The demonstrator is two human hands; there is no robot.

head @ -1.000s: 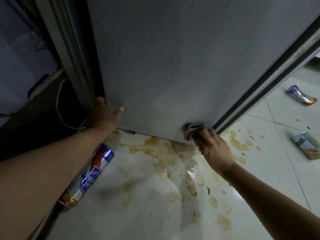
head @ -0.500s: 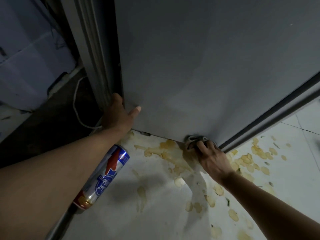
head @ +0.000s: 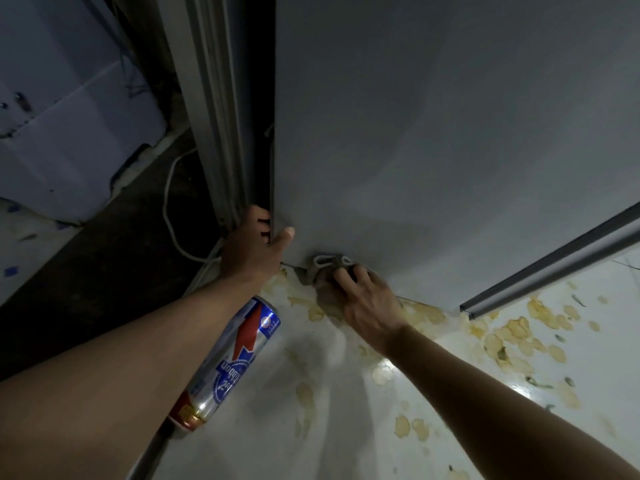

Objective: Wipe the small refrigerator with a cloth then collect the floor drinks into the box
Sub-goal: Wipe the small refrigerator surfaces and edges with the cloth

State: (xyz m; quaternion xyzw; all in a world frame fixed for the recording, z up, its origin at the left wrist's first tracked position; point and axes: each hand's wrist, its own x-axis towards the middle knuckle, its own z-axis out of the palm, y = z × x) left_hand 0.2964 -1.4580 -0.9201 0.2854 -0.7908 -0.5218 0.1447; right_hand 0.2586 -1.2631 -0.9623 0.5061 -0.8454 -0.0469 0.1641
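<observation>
The grey side of the small refrigerator (head: 433, 140) fills the upper middle of the view. My right hand (head: 367, 299) presses a crumpled grey-brown cloth (head: 322, 268) against the refrigerator's bottom edge, near its left corner. My left hand (head: 252, 247) grips that left rear corner, fingers hooked behind the edge and thumb on the grey side. A silver, red and blue drink can (head: 228, 365) lies on the white floor beside my left forearm.
Yellow-brown stains (head: 512, 334) spot the white tiled floor (head: 311, 427). A dark door seal strip (head: 554, 265) runs along the refrigerator's right. A white cable (head: 169, 216) lies in the dark gap on the left, by a metal frame (head: 211, 109) and a pale box-like object (head: 69, 133).
My right hand slid the cloth leftwards along the bottom edge toward the left corner. The view shifted left, so the drink pouches on the right floor left the frame.
</observation>
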